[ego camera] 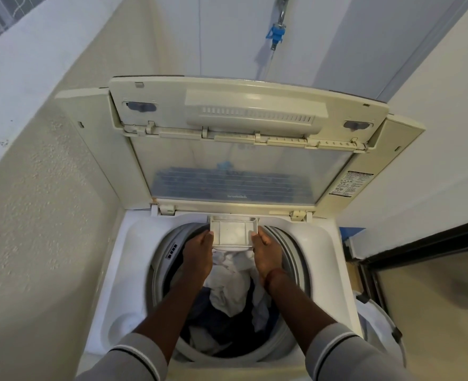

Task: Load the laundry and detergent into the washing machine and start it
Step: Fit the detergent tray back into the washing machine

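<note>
Pinching the detergent drawer (pixel 232 232) at both ends, we hold it above the laundry (pixel 231 287). Left hand (pixel 199 253) and right hand (pixel 265 253) each have a narrow grip.

Washing machine lid (pixel 254 116), raised, upper centre of frame.
- Glass pane (pixel 199 160): faint logo (pixel 248 147) at top centre, seen from behind, possibly "LG", not certain.
- Pane's lower edge: short printed word (pixel 237 196), mirrored, not legible.
- Right lid frame: warning sticker (pixel 349 184), pictograms and dense print, too small to read.
</note>
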